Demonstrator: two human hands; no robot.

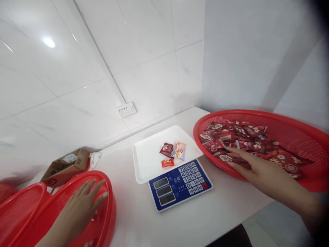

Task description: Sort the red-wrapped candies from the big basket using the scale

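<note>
White tabletop (144, 219) supports the scale (178, 183), seemingly for reach between left basket (111, 202), beneath spread left hand (77, 209), and right basket (257, 113) of packets (257, 145), beneath right hand (259, 168), fingers parted.

A white socket (126, 109) is on the tiled wall (156, 82); a cardboard box (80, 160) sits lower left.

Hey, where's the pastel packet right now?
In the head view, the pastel packet is near the middle, on the right part of the white tray, just right of the dark packet and above the keypad.
</note>
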